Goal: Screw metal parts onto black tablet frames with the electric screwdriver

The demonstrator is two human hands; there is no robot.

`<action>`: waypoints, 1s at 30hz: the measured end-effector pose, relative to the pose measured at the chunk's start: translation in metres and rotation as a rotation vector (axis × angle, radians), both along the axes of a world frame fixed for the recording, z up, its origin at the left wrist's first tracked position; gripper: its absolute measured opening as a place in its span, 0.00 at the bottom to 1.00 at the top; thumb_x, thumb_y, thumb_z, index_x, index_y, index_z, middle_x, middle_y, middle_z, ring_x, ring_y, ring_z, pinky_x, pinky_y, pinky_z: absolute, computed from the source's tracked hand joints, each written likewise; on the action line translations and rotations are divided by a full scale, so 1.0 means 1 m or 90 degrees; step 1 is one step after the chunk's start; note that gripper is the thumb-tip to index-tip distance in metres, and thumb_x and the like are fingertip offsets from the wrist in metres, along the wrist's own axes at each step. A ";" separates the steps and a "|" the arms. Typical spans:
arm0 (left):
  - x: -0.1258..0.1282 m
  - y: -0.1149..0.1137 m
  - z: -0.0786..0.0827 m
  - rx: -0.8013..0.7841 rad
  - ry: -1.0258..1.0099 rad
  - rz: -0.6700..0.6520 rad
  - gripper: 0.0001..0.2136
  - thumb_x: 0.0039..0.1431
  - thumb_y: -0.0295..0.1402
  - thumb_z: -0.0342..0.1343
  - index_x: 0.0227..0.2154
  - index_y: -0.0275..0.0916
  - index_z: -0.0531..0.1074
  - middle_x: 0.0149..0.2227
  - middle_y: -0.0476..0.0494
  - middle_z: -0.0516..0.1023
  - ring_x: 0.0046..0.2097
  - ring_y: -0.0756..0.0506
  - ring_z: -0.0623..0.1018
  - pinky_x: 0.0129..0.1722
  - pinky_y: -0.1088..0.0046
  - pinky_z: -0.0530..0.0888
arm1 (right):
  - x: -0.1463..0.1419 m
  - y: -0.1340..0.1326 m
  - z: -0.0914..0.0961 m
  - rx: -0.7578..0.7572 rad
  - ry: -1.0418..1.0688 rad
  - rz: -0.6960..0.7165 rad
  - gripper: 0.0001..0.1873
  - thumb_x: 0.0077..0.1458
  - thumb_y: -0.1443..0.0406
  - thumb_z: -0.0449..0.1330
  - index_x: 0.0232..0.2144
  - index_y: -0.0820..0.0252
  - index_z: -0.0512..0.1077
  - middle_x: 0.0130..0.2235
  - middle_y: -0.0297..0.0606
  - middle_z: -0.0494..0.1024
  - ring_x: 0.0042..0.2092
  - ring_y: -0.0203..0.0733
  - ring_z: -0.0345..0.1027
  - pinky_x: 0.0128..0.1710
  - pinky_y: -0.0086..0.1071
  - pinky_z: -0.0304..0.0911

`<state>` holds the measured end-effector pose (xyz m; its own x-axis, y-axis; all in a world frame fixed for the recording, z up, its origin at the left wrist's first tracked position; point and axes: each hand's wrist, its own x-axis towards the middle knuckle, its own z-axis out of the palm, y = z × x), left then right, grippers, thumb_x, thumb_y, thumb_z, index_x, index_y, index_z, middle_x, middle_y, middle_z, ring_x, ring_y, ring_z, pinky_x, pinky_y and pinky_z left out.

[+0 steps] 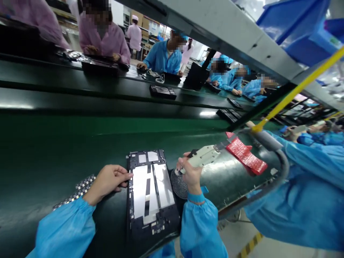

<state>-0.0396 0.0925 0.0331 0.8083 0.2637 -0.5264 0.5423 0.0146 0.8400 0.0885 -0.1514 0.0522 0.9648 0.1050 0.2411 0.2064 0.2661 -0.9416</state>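
A black tablet back frame (150, 190) with silver panels lies face-up on the dark green bench in front of me. My left hand (109, 181) rests on the bench at its left edge, fingers curled, thumb and fingertips touching the frame's side. My right hand (189, 172) is wrapped round a cream-coloured electric screwdriver (204, 157), held just right of the frame's upper right corner. A grey hose (279, 168) and a red tag (245, 156) hang from the tool's rear. A round mesh disc (178, 184) lies under that hand.
A strip of small black-and-white parts (77, 190) lies left of my left wrist. A dark conveyor (107, 104) runs across behind, carrying black trays (162, 91). Several people in blue and pink coats work beyond it; a blue sleeve (309, 200) is close on my right. Blue bins (295, 25) sit overhead.
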 end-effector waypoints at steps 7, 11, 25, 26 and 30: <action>-0.005 0.003 -0.009 0.008 0.011 -0.015 0.25 0.36 0.49 0.70 0.31 0.34 0.74 0.26 0.45 0.76 0.29 0.48 0.76 0.22 0.79 0.70 | 0.001 0.005 -0.006 -0.052 -0.001 -0.020 0.19 0.47 0.68 0.66 0.44 0.61 0.70 0.17 0.24 0.70 0.16 0.32 0.61 0.16 0.26 0.60; -0.006 0.005 -0.011 0.015 0.030 -0.023 0.27 0.38 0.51 0.68 0.34 0.34 0.73 0.30 0.44 0.77 0.30 0.48 0.76 0.23 0.79 0.70 | 0.003 0.004 -0.008 -0.081 -0.017 -0.023 0.17 0.47 0.69 0.65 0.42 0.62 0.71 0.16 0.25 0.70 0.16 0.32 0.61 0.17 0.26 0.60; -0.005 0.005 -0.010 0.015 0.016 -0.024 0.29 0.36 0.54 0.68 0.34 0.33 0.73 0.28 0.44 0.77 0.30 0.49 0.76 0.23 0.79 0.70 | -0.001 0.008 0.007 -0.075 -0.032 -0.022 0.17 0.47 0.70 0.65 0.42 0.62 0.71 0.17 0.24 0.70 0.16 0.32 0.61 0.17 0.27 0.59; -0.004 0.005 -0.010 0.010 0.007 -0.022 0.29 0.37 0.54 0.67 0.33 0.33 0.73 0.27 0.45 0.76 0.29 0.49 0.76 0.23 0.79 0.70 | -0.003 0.011 0.014 -0.065 -0.045 -0.023 0.17 0.47 0.70 0.65 0.42 0.62 0.71 0.17 0.24 0.70 0.16 0.32 0.61 0.18 0.27 0.59; 0.000 0.000 -0.009 -0.006 -0.026 0.006 0.26 0.40 0.54 0.65 0.30 0.33 0.72 0.23 0.46 0.74 0.27 0.48 0.76 0.21 0.78 0.69 | -0.012 0.036 0.042 -0.028 -0.081 0.039 0.17 0.49 0.70 0.65 0.44 0.61 0.71 0.18 0.24 0.70 0.17 0.33 0.62 0.19 0.28 0.61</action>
<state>-0.0394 0.0927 0.0240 0.8265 0.2669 -0.4957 0.5076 0.0276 0.8611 0.0761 -0.1152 0.0945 0.9183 0.1766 0.3542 0.3086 0.2409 -0.9202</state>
